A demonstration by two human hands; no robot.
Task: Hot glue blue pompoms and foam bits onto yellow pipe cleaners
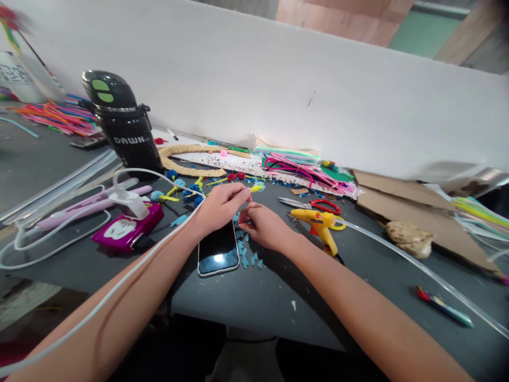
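My left hand (227, 204) is closed in a pinch on a small yellow-and-light-blue craft flower (257, 188), whose tip sticks out past the fingertips. Close beside it on the right, my right hand (265, 225) has its fingers curled and pressed together; whatever they hold is hidden. Small light-blue pieces (245, 260) lie scattered on the table below my right hand. A phone (218, 260) with a dark screen lies under my left wrist. Behind my left hand are several finished-looking blue flowers (194, 192) with yellow stems.
A yellow glue gun (317, 220) with a long clear stick and red-handled scissors (308, 205) lie to the right. A white cable crosses my left forearm, near a magenta box (129, 228). A black bottle (125, 127) stands left; cardboard (417, 217) lies right.
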